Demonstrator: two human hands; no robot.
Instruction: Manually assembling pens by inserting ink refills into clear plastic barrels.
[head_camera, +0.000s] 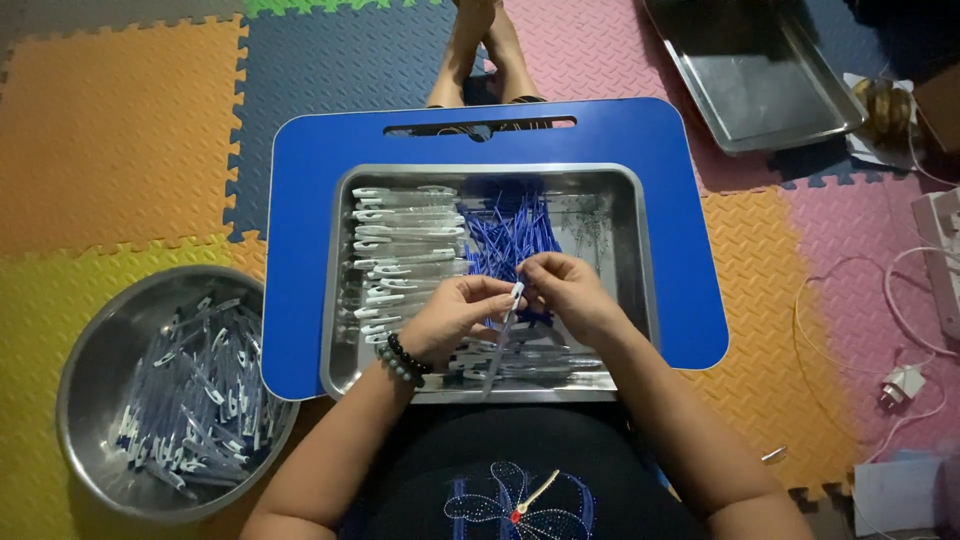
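Foam puzzle mats (120, 140) cover the floor, textured, in orange, yellow, pink and grey-blue; person sits on them with a blue plastic lap table (300, 200) over the legs.

Nearest: left hand (450, 315), bead bracelets on the wrist, fingers pinched shut on a clear pen barrel (503, 340) that slants down toward the lap. Right hand (565, 292) closed in a fingertip pinch at the barrel's top end, just touching the left. Can't tell if it grips a refill or the white tip itself.

Judgement: mid-assembly of one pen, insert or cap step. Next move likely needs straight alignment with the barrel bore, light push.

Both hands hover over a rectangular steel tray (640, 250) on the table. Inside: clear barrels with white clips (400, 240) stacked in a row on the left, thin blue refills (510, 225) heaped in the middle, a few more barrels along the near edge.

Left on the floor: round steel bowl (75, 380) full of pens (190, 390), loosely piled. Far right: second steel tray (760, 75), tilted. White cables (850, 290) on the pink mat.
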